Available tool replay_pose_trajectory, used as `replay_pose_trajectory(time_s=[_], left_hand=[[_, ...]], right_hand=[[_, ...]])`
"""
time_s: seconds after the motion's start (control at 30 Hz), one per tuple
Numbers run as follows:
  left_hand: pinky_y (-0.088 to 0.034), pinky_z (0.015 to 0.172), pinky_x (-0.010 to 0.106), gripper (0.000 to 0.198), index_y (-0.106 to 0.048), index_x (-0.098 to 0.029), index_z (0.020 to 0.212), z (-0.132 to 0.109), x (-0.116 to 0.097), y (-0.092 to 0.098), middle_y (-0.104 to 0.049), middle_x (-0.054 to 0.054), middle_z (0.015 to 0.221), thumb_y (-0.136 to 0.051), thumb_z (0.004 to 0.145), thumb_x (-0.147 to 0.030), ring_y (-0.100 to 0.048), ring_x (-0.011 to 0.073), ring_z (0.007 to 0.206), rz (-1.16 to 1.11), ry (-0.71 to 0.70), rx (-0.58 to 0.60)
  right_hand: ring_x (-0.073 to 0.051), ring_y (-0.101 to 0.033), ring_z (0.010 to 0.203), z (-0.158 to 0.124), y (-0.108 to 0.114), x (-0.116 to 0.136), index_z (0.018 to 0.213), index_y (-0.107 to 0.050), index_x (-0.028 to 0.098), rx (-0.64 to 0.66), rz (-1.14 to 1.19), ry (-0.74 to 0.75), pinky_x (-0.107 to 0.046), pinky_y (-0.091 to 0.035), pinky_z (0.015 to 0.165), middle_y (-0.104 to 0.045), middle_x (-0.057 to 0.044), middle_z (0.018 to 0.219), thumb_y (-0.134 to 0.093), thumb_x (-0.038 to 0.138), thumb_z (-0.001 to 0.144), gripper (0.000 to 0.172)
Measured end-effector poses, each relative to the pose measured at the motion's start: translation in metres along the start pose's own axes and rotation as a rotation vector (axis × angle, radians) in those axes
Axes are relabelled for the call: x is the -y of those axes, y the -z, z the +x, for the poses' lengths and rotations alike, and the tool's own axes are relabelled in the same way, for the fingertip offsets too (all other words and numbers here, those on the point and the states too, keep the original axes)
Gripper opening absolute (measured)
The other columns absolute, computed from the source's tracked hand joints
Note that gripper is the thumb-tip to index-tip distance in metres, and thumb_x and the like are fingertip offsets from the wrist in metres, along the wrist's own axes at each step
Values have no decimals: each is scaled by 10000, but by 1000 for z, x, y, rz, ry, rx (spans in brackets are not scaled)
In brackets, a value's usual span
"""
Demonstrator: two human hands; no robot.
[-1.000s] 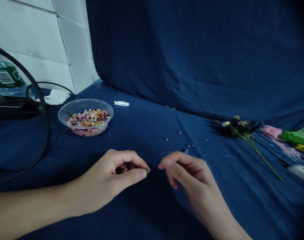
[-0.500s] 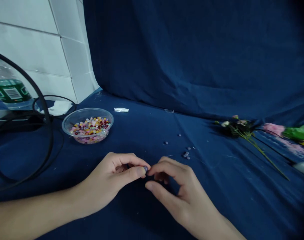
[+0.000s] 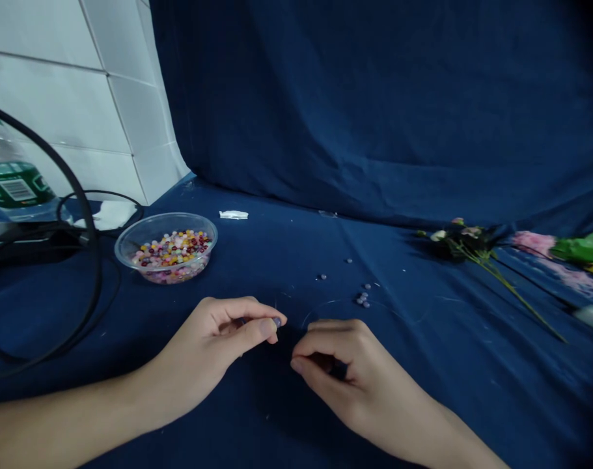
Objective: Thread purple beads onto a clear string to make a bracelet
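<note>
Between the thumb and forefinger of my left hand [image 3: 222, 348] is a small purple bead [image 3: 276, 322]. My right hand [image 3: 349, 371] is a little to the right, apart from the left, its thumb and forefinger tips pinched together. A thin clear thread [image 3: 335, 301] arcs over the cloth just behind the right hand and runs down toward those fingers; its end in the pinch is too fine to see. Beyond the right hand, several loose purple beads [image 3: 363, 298] lie on the blue cloth.
On the left stands a clear plastic bowl [image 3: 166, 242] of mixed coloured beads. Behind it are a black cable [image 3: 88, 215], a bottle with a green label [image 3: 17, 185] and a white tissue [image 3: 111, 213]. Artificial flowers [image 3: 472, 241] lie at the right. A white scrap [image 3: 234, 214] sits near the back.
My right hand has drawn away from the bead in my left hand, and its thumb and forefinger have closed together. The clear thread now shows as a raised arc.
</note>
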State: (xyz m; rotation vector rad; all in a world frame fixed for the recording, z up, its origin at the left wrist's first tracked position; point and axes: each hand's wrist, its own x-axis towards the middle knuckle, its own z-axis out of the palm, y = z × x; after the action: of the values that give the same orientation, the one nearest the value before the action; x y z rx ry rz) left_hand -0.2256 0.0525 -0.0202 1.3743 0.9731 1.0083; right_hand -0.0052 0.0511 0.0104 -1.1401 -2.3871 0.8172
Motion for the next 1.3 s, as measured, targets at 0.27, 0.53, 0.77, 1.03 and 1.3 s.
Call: replay_pose_trajectory(time_s=[0.27,0.53,0.77,1.03,1.3], left_hand=[[-384,640,263,185,-806,-266,976,1,-1,-1,-718,-7,835,-674,935,-390,-495,117,662,40,32,-6],[-441,793,315,199,-782,-259,1051,-5,-8,-3,-693,8,897,-608,974,-319,-617,186,867,125,-15,162],[-435,782,318,197,-783,-268,1026,-8,-10,-5,-673,4,920,-602,963,-315,-599,188,861,206,-9,191],[-406,751,310,172,-767,-269,969,-10,-11,-5,-653,-4,885,-599,965,-299,-572,174,826,248,-48,186],[-416,743,295,175,-761,-274,975,-11,-11,-4,-670,-16,885,-587,976,-276,-583,161,820,300,-96,197]], right_hand=[[-126,-559,642,1,5,0,777,-728,213,65,-118,-7,-277,-424,604,-651,8,724,-595,140,897,194],[-159,-601,769,-4,7,-3,1213,-603,292,-184,46,-39,-299,-488,678,-645,-6,942,-605,264,938,277],[-168,-546,768,0,11,-10,1158,-681,228,-89,572,-118,-297,-431,687,-661,-34,881,-496,232,868,344],[-153,-474,657,5,26,-20,802,-762,218,-610,389,-217,-293,-319,577,-680,-21,776,-547,181,786,218],[-158,-566,764,-1,14,-4,1099,-696,256,-222,377,-178,-285,-452,670,-658,-22,899,-580,368,980,200]])
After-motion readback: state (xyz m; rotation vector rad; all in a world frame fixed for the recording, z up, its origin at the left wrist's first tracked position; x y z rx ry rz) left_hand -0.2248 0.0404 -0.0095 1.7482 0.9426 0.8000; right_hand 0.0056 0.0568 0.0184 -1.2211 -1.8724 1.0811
